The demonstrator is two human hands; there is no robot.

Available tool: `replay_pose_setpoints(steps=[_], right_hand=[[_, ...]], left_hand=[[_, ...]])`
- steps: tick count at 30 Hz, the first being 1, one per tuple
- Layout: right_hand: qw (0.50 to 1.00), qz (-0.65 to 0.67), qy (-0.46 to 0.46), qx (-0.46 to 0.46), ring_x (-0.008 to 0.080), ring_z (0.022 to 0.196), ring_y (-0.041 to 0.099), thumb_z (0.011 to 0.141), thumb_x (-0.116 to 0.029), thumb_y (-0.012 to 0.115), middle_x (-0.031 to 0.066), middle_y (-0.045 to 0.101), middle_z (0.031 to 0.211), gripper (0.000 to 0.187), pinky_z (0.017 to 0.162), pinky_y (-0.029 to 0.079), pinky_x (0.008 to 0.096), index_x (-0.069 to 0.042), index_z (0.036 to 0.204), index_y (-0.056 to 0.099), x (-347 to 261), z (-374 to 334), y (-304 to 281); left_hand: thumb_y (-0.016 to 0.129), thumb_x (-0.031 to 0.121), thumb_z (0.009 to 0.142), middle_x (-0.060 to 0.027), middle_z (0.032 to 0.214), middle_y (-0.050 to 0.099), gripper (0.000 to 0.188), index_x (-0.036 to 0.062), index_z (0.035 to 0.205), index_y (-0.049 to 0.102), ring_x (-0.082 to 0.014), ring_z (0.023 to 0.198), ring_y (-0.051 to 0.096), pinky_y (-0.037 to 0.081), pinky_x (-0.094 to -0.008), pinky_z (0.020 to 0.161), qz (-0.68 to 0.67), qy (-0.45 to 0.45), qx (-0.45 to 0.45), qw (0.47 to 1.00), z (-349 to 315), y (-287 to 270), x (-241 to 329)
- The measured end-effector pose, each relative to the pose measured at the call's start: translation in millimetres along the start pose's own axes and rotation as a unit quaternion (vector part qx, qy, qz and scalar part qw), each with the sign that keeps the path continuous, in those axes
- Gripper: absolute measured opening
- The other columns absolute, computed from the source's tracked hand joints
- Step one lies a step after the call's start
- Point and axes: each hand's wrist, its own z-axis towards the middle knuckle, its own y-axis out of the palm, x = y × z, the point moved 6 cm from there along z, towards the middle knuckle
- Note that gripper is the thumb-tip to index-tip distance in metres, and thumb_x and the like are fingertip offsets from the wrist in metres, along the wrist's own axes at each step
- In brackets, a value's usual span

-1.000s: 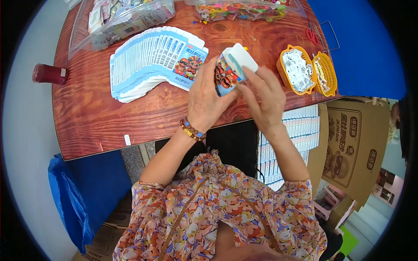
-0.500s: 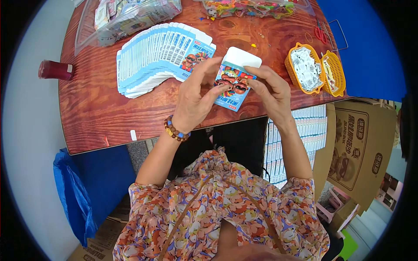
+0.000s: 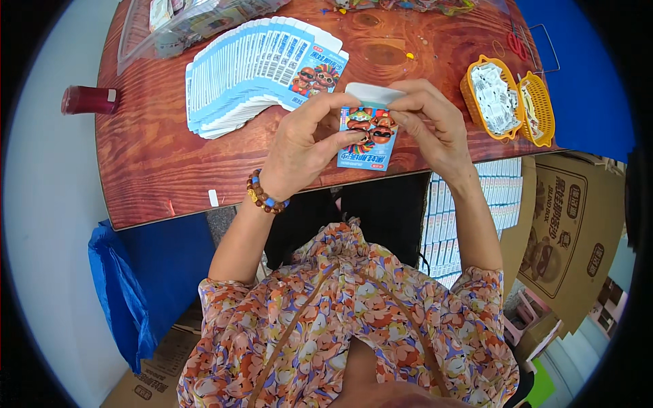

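Note:
Between my two hands is a small blue card box (image 3: 367, 151) with cartoon figures on its face and a white flap at its far end. My left hand (image 3: 306, 139) grips its left side, thumb across the printed face. With thumb and fingers, my right hand (image 3: 432, 126) pinches the far right corner by the flap, which stands bent up. Just beyond my left hand, a fanned stack of flat blue-and-white boxes (image 3: 238, 85) lies on the wooden table (image 3: 156, 170).
Yellow baskets (image 3: 500, 102) of small white packets stand at the right, with red scissors (image 3: 517, 46) behind. Clear bins (image 3: 204, 27) of packets and colourful pieces line the far side. A dark red jar (image 3: 90, 100) lies left. Rows of boxes (image 3: 469, 204) and a carton (image 3: 568, 217) sit below right.
The box in my hands has turned more upright, and its white flap is folded up and looks foreshortened. My right fingers have moved over the flap's corner. The whole view has shifted slightly.

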Motion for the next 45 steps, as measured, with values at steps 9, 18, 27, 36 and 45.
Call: replay_pose_setpoints(steps=[9, 18, 27, 36, 45], right_hand=[[0.976, 0.198, 0.072, 0.053, 0.0085, 0.09, 0.061, 0.096, -0.005, 0.063, 0.0047, 0.068, 0.103, 0.016, 0.083, 0.049, 0.0239, 0.002, 0.108, 0.068, 5, 3, 9], [0.978, 0.151, 0.141, -0.033, 0.0071, 0.09, 0.065, 0.094, -0.004, 0.065, 0.005, 0.074, 0.098, 0.022, 0.079, 0.052, 0.0232, 0.002, 0.113, 0.071, 0, 6, 7], [0.992, -0.033, 0.112, -0.054, 0.0126, 0.094, 0.069, 0.091, 0.0, 0.066, 0.01, 0.075, 0.101, 0.021, 0.082, 0.056, 0.0263, 0.002, 0.111, 0.072, -12, 3, 6], [0.964, -0.256, -0.039, -0.069, 0.0318, 0.092, 0.072, 0.086, -0.002, 0.068, 0.0169, 0.072, 0.106, 0.025, 0.078, 0.059, 0.0347, 0.001, 0.111, 0.069, -37, -2, 17], [0.927, -0.353, -0.124, -0.043, 0.0292, 0.091, 0.072, 0.082, -0.003, 0.072, 0.0132, 0.071, 0.108, 0.031, 0.074, 0.059, 0.036, 0.0, 0.114, 0.067, -38, -17, 25]], left_hand=[[0.076, 0.002, 0.081, -0.0075, 0.1, 0.064, 0.046, 0.005, 0.124, 0.061, -0.0143, 0.083, 0.066, 0.055, -0.0275, 0.072, 0.09, 0.032, -0.004, 0.995, -3, 0, 5], [0.077, 0.003, 0.081, -0.0072, 0.099, 0.065, 0.053, 0.0056, 0.128, 0.052, -0.014, 0.08, 0.065, 0.055, -0.0281, 0.071, 0.033, 0.009, -0.014, 0.999, -7, 2, 7], [0.079, 0.003, 0.079, -0.0069, 0.09, 0.063, 0.061, 0.0071, 0.129, 0.045, -0.0174, 0.079, 0.066, 0.056, -0.03, 0.069, 0.104, 0.035, -0.02, 0.994, -5, 3, 3], [0.08, 0.004, 0.077, -0.0083, 0.089, 0.065, 0.057, 0.0081, 0.127, 0.052, -0.0184, 0.077, 0.067, 0.056, -0.0308, 0.07, 0.109, -0.008, -0.005, 0.994, -8, 3, 3], [0.077, 0.003, 0.078, -0.0104, 0.1, 0.063, 0.069, 0.0125, 0.141, 0.051, -0.0237, 0.086, 0.063, 0.053, -0.0352, 0.074, 0.179, 0.04, -0.023, 0.983, -10, 10, 12]])
